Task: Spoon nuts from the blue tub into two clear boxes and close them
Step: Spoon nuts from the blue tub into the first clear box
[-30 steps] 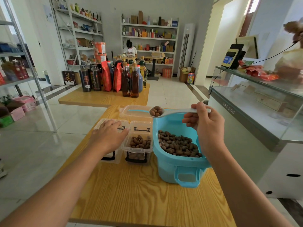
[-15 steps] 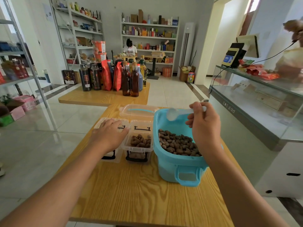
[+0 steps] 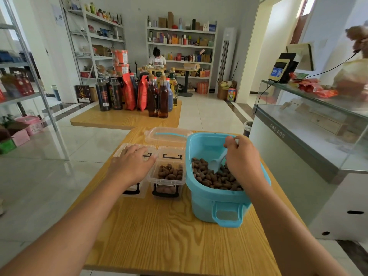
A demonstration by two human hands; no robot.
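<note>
The blue tub (image 3: 223, 198) stands at the 3 o'clock side of the desk (image 3: 169, 236), open and holding nuts (image 3: 214, 179) across its floor. The right hand (image 3: 242, 159) is clenched around the handle of a pale blue spoon (image 3: 218, 163), with the bowl dipped into the nuts; this is judged to be the loading stroke of a scoop.

Touching the tub's 9 o'clock wall is the partly filled clear box (image 3: 168, 174), lid hinged back, placed so that the spoon's transfer path is short. Just beside it at 9 o'clock, the second clear box (image 3: 135, 168) lies under the left hand (image 3: 132, 163), which rests flat on it with fingers relaxed, probably to steady the pair. Its contents are hidden.

A clear lid (image 3: 168, 135) lies at 12 o'clock, near the far desk edge. The tub sits close to the right edge. Open desk remains at 6 o'clock.
</note>
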